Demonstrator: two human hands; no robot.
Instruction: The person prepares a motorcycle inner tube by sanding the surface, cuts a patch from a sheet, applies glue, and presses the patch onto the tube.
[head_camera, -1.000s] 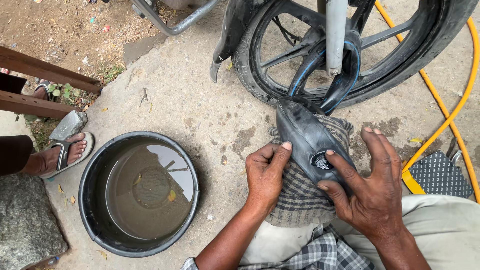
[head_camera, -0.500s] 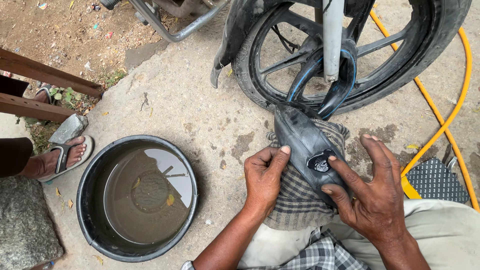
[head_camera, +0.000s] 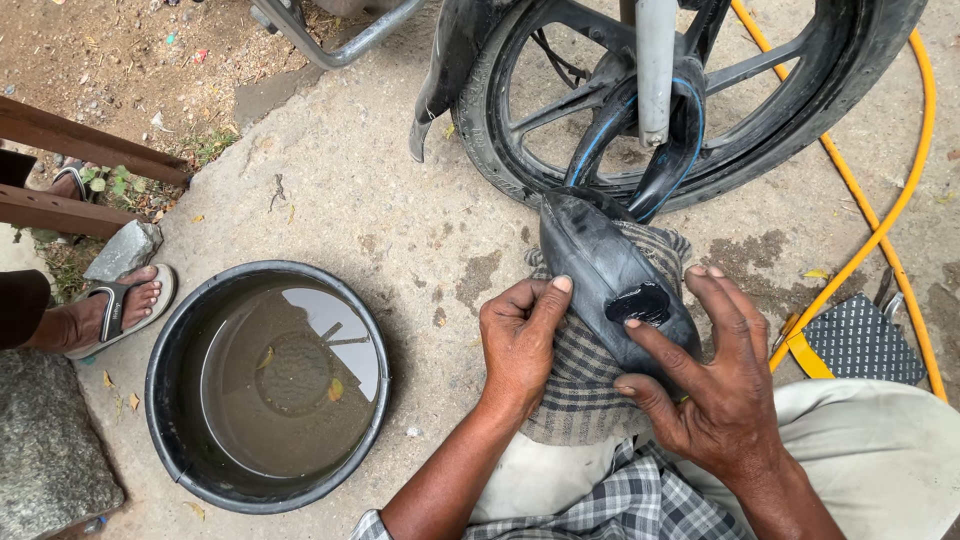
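Black rubber inner tube (head_camera: 610, 285) lies draped over a checked cloth (head_camera: 580, 385) on the person's knee, just below the wheel (head_camera: 700, 100). Its flattened section runs with the long axis diagonal, from the upper left near the wheel down to the lower right, the upper end pointing into the wheel where the rest of the tube loops around the fork leg (head_camera: 655, 65).

Left hand (head_camera: 520, 345) is curled, thumb pressed on the tube's left edge, fingers folded against the cloth; it pins the tube rather than wrapping it. Right hand (head_camera: 715, 385) is spread open, fingers splayed, index fingertip touching the tube just below a glossy black oval patch (head_camera: 638, 303), thumb on the tube's lower end. Patch looks smooth and shiny; tube is matte, dusty, slightly creased. Cloth is woven, grey-brown check, soft and wrinkled.

Wheel has a black tyre and dark spoked alloy rim. Left of the wheel and lower, a round black basin (head_camera: 170, 400) holds murky water with leaves floating. Further left of the basin, another person's foot in a sandal (head_camera: 120, 310). Right of the wheel, an orange hose (head_camera: 890, 215) curves over rough concrete ground (head_camera: 350, 200), near a dotted dark mat (head_camera: 860, 340).
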